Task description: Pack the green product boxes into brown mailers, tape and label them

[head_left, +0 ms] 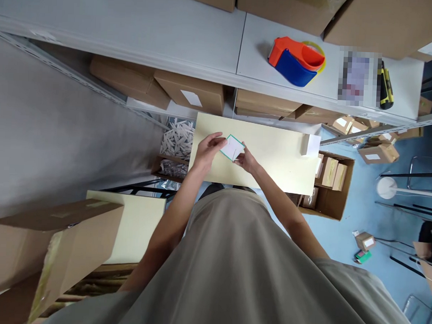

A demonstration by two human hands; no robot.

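Both my hands hold a small white box with a green edge [232, 147] above a pale yellow table [273, 155]. My left hand [208, 147] grips its left side, fingers curled over the top edge. My right hand [246, 159] pinches its lower right corner. The box is tilted. A small white box [310, 144] stands near the table's far right corner.
An open cardboard box [331, 186] with small cartons stands right of the table. A bin of white sticks [177, 139] is at the left. An orange and blue tape dispenser [297, 60] lies on the grey shelf [171, 40]. A large cardboard box [51, 250] sits lower left.
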